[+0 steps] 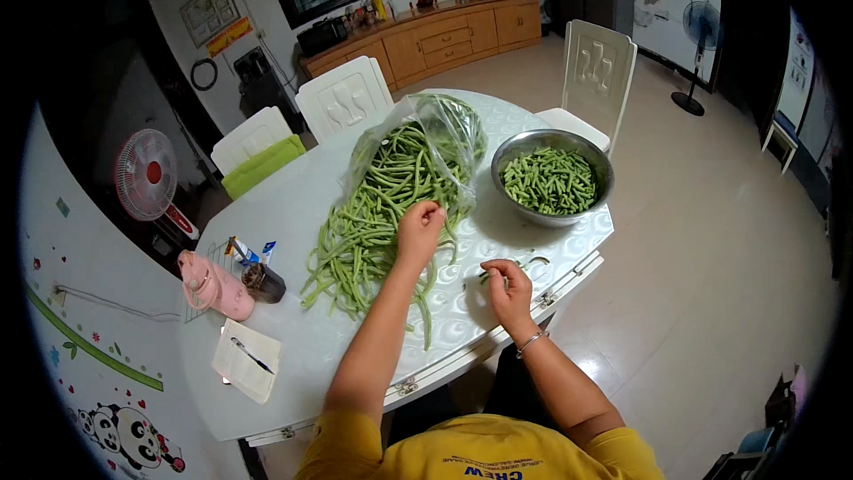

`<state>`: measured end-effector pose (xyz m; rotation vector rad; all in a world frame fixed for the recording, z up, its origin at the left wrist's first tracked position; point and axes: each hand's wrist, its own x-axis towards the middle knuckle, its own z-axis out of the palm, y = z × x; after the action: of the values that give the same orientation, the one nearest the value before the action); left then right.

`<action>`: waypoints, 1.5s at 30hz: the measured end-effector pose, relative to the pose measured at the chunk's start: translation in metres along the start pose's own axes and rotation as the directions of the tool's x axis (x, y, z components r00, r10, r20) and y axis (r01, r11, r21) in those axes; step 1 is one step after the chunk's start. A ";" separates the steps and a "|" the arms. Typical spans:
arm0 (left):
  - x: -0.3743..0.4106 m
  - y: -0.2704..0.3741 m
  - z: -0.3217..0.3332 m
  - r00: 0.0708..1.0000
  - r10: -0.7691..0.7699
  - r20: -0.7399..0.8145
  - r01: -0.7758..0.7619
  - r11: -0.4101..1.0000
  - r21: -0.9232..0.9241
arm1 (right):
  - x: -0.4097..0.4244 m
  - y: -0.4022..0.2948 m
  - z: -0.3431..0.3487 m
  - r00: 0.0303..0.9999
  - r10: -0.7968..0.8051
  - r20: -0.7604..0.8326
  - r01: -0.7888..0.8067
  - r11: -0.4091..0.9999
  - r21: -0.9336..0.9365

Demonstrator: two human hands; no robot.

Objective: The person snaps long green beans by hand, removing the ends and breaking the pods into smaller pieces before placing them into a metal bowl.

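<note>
A heap of long green beans (363, 240) spills from an open clear plastic bag (450, 140) onto the white table. My left hand (420, 235) is over the right side of the heap, fingers curled; whether a bean is pinched in them is unclear. Lower right, my right hand (510, 292) hovers by the table's front edge with thumb and forefinger close together. Small green bean scraps (538, 260) lie just beyond it, some partly behind its fingertips. A steel bowl (496, 177) at the right holds beans cut into short pieces.
On the left stand a pink bottle (216, 287), a dark cup (264, 283), and a notebook (233, 360) with a pen (252, 355). White chairs (344, 97) line the table's far side. Another chair (596, 73) is behind the bowl. A fan (148, 177) stands left.
</note>
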<state>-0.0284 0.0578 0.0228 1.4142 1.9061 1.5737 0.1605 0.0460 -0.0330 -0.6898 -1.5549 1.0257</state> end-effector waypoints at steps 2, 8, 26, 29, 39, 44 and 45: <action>-0.015 0.013 -0.015 0.980 -0.187 0.072 0.199 0.855 -0.478 | -0.001 0.002 -0.001 1.000 0.019 0.017 -0.019 1.000 0.011; -0.058 0.007 -0.005 0.928 -0.292 0.232 0.338 0.394 -0.854 | -0.002 0.015 0.004 1.000 0.013 0.017 -0.016 0.988 0.153; -0.084 -0.010 0.011 0.991 -0.134 -0.027 0.088 0.778 -0.622 | -0.008 0.000 0.013 0.969 -0.033 0.244 0.078 0.982 -0.175; -0.082 -0.008 0.015 0.993 -0.116 -0.020 0.077 0.772 -0.630 | -0.009 0.007 0.012 0.965 -0.020 0.263 0.064 0.985 -0.159; -0.090 0.006 -0.002 0.962 0.230 -0.145 -0.258 0.942 -0.214 | -0.010 0.010 0.012 0.974 -0.043 0.222 0.086 0.979 -0.184; -0.102 0.040 -0.015 0.881 0.472 -0.034 -0.472 0.881 0.009 | -0.009 0.015 0.010 0.980 -0.057 0.193 0.075 0.994 -0.084; -0.104 0.038 -0.017 0.862 0.505 -0.042 -0.504 0.863 0.029 | -0.009 0.013 0.009 0.980 -0.028 0.197 0.046 0.995 -0.087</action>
<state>0.0275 -0.0394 0.0258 2.0238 1.6519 1.8221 0.1522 0.0424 -0.0492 -0.6347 -1.7875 1.0244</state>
